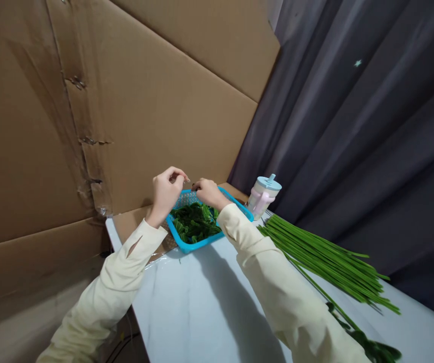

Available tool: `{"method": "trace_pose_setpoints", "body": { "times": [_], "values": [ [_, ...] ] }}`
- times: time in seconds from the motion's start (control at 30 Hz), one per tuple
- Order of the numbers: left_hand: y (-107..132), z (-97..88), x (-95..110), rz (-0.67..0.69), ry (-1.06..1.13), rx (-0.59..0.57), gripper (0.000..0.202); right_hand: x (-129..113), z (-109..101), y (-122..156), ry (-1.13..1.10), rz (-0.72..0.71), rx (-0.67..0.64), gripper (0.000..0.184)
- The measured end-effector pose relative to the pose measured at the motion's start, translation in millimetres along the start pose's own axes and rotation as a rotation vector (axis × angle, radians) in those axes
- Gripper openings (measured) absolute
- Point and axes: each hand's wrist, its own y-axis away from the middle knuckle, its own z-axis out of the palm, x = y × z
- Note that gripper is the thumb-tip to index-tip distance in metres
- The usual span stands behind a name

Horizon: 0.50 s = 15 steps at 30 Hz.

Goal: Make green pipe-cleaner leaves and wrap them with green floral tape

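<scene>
1. Green pieces [194,224] lay heaped inside the blue basket [193,247], below the left hand [167,189] and the nearer right hand [208,192].
2. Within the basket, they pointed various ways, sharing no single long axis.
3. Near the basket's far side, both hands were curled inward; whether they gripped anything could not be told.

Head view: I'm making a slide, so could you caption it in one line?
Left hand and right hand at a blue basket of green pieces, cup and green stems to its right.
</scene>
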Motion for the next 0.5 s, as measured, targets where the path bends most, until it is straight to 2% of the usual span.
{"method": "trace_pose_setpoints", "body": {
  "times": [0.17,0.27,0.4,0.5],
  "values": [
    [0.9,1.4,0.2,-0.008,0.009,-0.018,0.015,-7.8,25.4,1.6,0.001,-0.058,-0.137,0.011],
    [1.0,1.7,1.3,-0.017,0.01,-0.023,0.014,-6.2,39.1,-0.5,-0.042,-0.027,-0.193,0.008],
    [1.7,1.9,2.2,-0.017,0.017,-0.022,0.014,3.0,50.3,-7.1,-0.187,0.039,-0.172,0.008],
    [2.0,2.2,1.5,-0.009,-0.002,-0.019,0.015,9.7,48.7,-10.3,-0.364,0.098,-0.112,0.014]
  ]
}}
